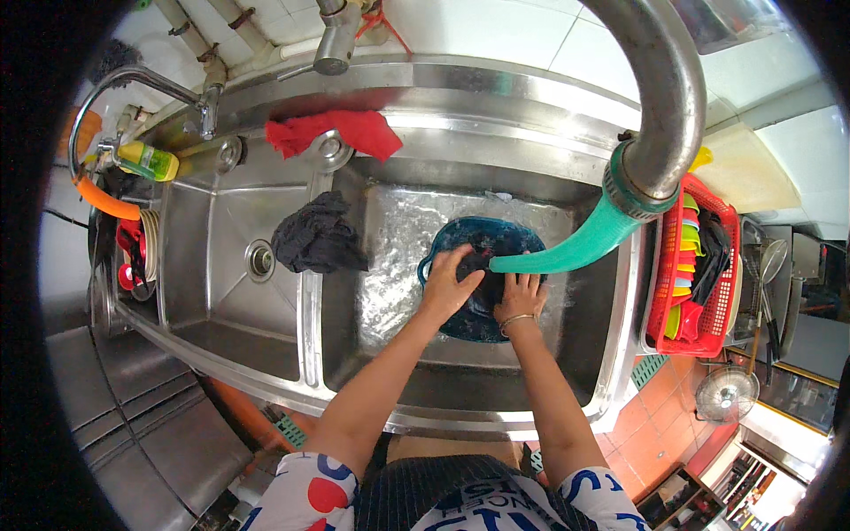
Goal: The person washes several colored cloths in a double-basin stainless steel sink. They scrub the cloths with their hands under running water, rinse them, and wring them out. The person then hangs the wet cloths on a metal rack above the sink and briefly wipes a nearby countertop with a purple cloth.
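Observation:
A dark blue basin point(514, 229) stands in the right bowl of a steel sink, with dark contents that I cannot make out. My left hand point(453, 282) reaches over its left part, fingers and thumb apart. My right hand point(521, 297), with a bracelet at the wrist, lies at its right side, partly behind a green hose point(564, 255); whether it grips anything I cannot tell. The hose hangs from a thick metal spout point(671, 99) and ends between my hands. A bunched black cloth point(315, 232) lies over the divider at the left.
A red cloth point(339, 129) lies on the sink's back ledge. At the right stands a red plastic basket point(727, 279) of colourful dishes. The left bowl point(252, 206) has a drain. Beyond it are a yellow-green bottle point(149, 161), stacked plates point(151, 245) and an orange-tipped tap point(106, 199).

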The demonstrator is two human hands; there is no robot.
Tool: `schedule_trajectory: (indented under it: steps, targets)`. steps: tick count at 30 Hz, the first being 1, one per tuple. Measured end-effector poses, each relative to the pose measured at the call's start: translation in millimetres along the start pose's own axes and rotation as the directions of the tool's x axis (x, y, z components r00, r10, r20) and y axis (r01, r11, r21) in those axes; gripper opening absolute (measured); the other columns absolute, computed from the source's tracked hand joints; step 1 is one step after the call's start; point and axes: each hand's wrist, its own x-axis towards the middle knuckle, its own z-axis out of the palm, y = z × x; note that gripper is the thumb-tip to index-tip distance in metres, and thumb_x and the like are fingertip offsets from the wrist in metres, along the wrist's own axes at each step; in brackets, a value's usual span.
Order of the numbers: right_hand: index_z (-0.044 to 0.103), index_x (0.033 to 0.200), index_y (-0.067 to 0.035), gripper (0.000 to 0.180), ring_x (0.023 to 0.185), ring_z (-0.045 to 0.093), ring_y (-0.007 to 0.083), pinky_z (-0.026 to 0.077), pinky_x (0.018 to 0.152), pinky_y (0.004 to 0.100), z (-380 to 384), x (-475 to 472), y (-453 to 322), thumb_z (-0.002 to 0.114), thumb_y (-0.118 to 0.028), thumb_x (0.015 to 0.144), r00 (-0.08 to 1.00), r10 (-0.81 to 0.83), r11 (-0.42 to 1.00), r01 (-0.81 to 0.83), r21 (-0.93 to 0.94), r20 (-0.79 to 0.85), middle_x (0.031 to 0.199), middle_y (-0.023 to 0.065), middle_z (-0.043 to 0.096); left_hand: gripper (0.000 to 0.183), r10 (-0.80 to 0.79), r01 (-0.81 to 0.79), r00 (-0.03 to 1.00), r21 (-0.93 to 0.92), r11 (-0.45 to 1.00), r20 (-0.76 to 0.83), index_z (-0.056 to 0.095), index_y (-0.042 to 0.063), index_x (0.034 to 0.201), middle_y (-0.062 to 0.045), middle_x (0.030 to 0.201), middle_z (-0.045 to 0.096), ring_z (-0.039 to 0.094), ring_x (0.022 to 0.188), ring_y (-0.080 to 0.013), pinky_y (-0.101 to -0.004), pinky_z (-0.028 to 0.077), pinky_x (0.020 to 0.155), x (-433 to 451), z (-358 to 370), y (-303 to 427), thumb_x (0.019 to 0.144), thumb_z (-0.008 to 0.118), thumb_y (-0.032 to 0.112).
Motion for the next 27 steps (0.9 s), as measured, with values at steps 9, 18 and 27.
schedule_trajectory:
  steps: [9, 18, 27]
  targets:
    - [0.046, 0.116, -0.001, 0.058, 0.099, 0.054, 0.0350, 0.042, 0.081, 0.0382, 10.4, 22.7, -30.8, 0.065, -0.028, 0.068, 0.914, -0.389, 0.408, 0.054, 0.911, 0.120, 0.106, 0.0243, 0.055, 0.062, -0.535, 0.587, 0.725, -0.795, 0.152, 0.433, 0.042, 0.011, 0.125, -0.011, 0.121, 0.047, 0.046, 0.111, -0.0285, -0.0419, 0.040, 0.089, -11.1, 22.4, -32.6, 0.083, 0.042, 0.057]
    - [0.053, 0.103, -0.011, 0.032, 0.074, 0.059, 0.0398, 0.045, 0.066, 0.0479, 11.7, 19.0, -28.4, 0.054, -0.033, 0.080, 0.986, 0.159, 0.825, -0.160, 0.543, 0.048, 0.079, 0.0198, 0.060, 0.039, -0.436, 0.460, 0.870, -0.693, 0.555, 0.229, 0.047, 0.009, 0.118, -0.009, 0.106, 0.051, 0.052, 0.092, -0.0174, -0.0285, 0.044, 0.077, -19.3, -4.2, 10.8, 0.088, 0.048, 0.034]
    - [0.049, 0.110, -0.001, 0.043, 0.087, 0.059, 0.0352, 0.045, 0.078, 0.0391, 51.7, 24.5, -25.7, 0.057, -0.016, 0.071, 0.978, 0.108, 0.692, -0.204, 0.693, 0.180, 0.098, 0.0216, 0.059, 0.063, -0.588, 0.676, 0.706, -0.624, 0.392, 0.395, 0.029, 0.015, 0.133, -0.008, 0.132, 0.036, 0.032, 0.123, -0.0279, -0.0469, 0.029, 0.099, -8.4, 26.6, -34.7, 0.084, 0.048, 0.050]
